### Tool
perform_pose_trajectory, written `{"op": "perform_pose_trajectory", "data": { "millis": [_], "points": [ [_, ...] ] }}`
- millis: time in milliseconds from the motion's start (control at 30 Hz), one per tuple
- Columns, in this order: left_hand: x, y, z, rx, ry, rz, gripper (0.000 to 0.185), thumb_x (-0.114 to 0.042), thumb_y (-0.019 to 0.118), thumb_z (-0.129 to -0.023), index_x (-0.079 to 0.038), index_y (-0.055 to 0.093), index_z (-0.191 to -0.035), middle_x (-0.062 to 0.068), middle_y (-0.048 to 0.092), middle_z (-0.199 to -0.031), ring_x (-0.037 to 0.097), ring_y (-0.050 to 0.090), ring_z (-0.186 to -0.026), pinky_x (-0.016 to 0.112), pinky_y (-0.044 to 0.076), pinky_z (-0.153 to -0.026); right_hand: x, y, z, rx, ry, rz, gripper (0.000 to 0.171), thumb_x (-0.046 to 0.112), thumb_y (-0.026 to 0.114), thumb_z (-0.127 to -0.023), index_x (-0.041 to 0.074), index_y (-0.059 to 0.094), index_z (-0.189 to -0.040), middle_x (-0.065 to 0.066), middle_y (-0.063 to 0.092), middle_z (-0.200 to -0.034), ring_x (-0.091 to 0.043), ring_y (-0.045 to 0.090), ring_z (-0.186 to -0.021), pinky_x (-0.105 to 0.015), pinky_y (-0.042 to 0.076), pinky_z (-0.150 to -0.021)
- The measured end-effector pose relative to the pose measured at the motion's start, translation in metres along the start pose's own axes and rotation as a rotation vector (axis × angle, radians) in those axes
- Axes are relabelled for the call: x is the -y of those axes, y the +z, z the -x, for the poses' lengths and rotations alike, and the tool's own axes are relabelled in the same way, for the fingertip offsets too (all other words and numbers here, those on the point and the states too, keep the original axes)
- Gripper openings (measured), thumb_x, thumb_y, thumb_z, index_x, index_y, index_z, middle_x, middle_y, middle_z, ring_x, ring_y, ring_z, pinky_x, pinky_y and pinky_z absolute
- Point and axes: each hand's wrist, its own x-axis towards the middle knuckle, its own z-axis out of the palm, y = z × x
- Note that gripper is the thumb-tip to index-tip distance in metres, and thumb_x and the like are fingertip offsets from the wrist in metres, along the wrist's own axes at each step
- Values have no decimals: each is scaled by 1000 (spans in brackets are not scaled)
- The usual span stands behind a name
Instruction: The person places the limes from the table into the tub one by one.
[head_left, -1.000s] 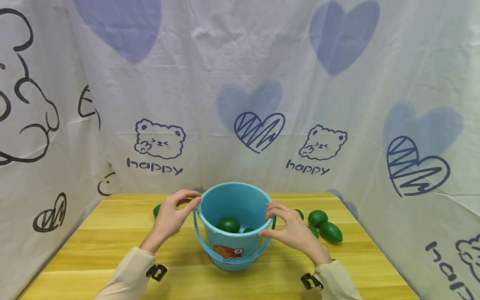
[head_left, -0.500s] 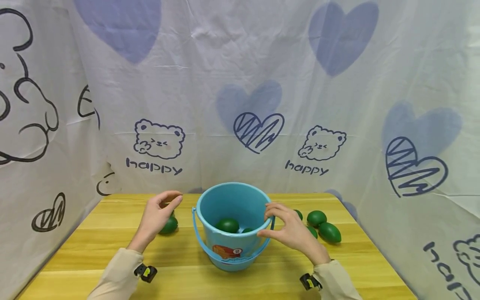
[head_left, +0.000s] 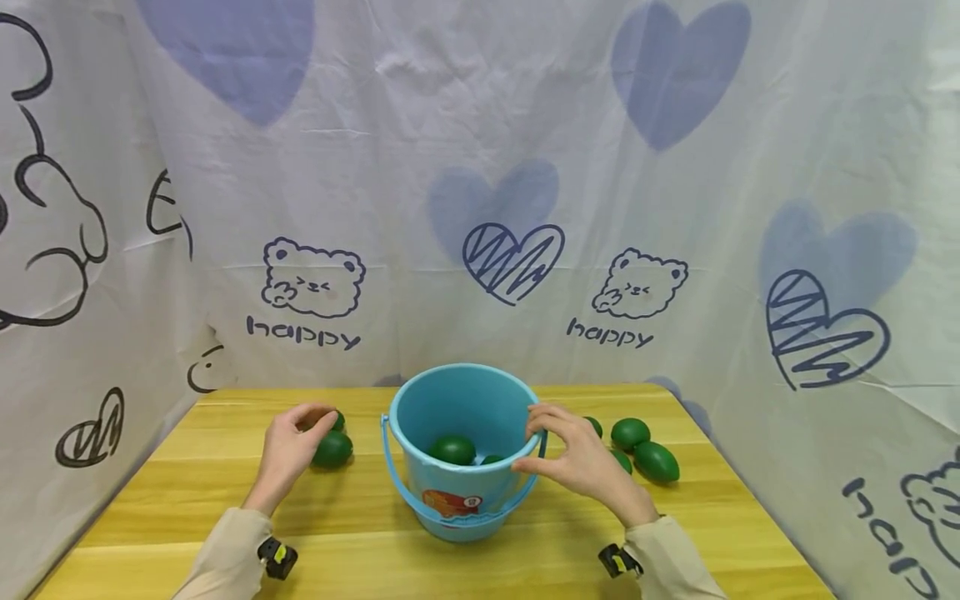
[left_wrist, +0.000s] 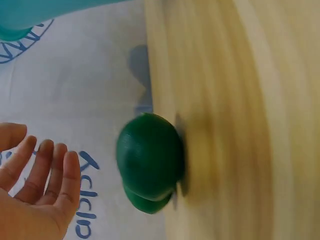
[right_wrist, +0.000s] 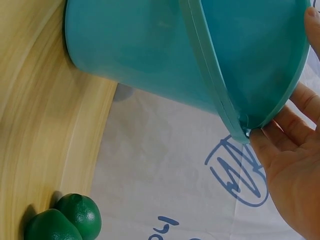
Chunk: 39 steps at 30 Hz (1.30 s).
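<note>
Avocado [head_left: 332,449] lies on the table [head_left: 225,500] left of the blue bucket [head_left: 465,454], long axis roughly sideways across the table — which end is the narrow one we cannot tell. Left hand [head_left: 288,446] hovers beside it, fingers relaxed and open, holding nothing. Right hand [head_left: 577,458] steadies the bucket rim, fingers curled on it. We judge a wrap across the short axis best — the skin looks smooth

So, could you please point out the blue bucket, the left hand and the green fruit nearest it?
blue bucket [head_left: 459,504]: head view, front wall beside the sticker.
left hand [head_left: 288,451]: head view, back of the hand.
green fruit [head_left: 333,450]: head view, its rounded side.
</note>
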Motion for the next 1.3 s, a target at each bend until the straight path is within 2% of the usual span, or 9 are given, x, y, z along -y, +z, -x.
{"op": "perform_pose_trajectory", "data": {
  "millis": [200,333,467,733,967,1167,1300],
  "points": [
    [9,-1,1,27,-29,-62,34,-33,61,-98,-8,68,-119,12,68,-116,25,61,-105,39,53,-89,0,0,-1,4,-8,-3,35,45,83,-74,21,65,-91,-4,66,-119,-25,53,-129,-50,47,-105],
    [12,0,1,28,-55,-92,35,-27,63,-97,-3,65,-122,16,67,-118,31,61,-109,48,51,-94,0,0,-1,-1,-2,9,33,46,83,-74,26,63,-90,0,66,-120,-24,54,-128,-49,48,-104],
    [17,2,-1,33,-84,-130,38,-24,64,-96,0,62,-125,20,65,-120,34,59,-111,50,49,-94,0,1,-1,-6,-2,11,33,45,84,-73,26,63,-90,5,65,-119,-23,55,-127,-48,49,-104],
    [27,6,-2,74,-144,-186,44,-22,66,-94,4,58,-129,26,60,-126,41,55,-116,55,47,-98,0,2,-1,2,-2,6,36,46,83,-74,20,65,-92,-4,65,-124,-25,55,-128,-50,48,-104],
    [32,10,-6,105,-142,-251,48,-23,68,-91,8,57,-127,32,56,-129,48,52,-118,59,46,-98,0,1,1,1,4,-3,34,46,83,-74,25,63,-91,-5,65,-123,-25,54,-128,-50,48,-104],
    [35,11,-8,134,-191,-272,59,-29,68,-91,12,51,-130,36,51,-129,50,50,-117,60,46,-95,1,1,1,0,4,3,35,47,83,-74,22,65,-92,-5,65,-122,-25,54,-128,-50,48,-104],
    [37,13,-10,137,-216,-263,68,-36,67,-92,13,47,-133,37,48,-132,49,48,-118,59,44,-96,0,0,0,-2,-7,1,33,46,83,-74,26,63,-91,-4,66,-119,-24,54,-128,-49,48,-104]
  ]
}}
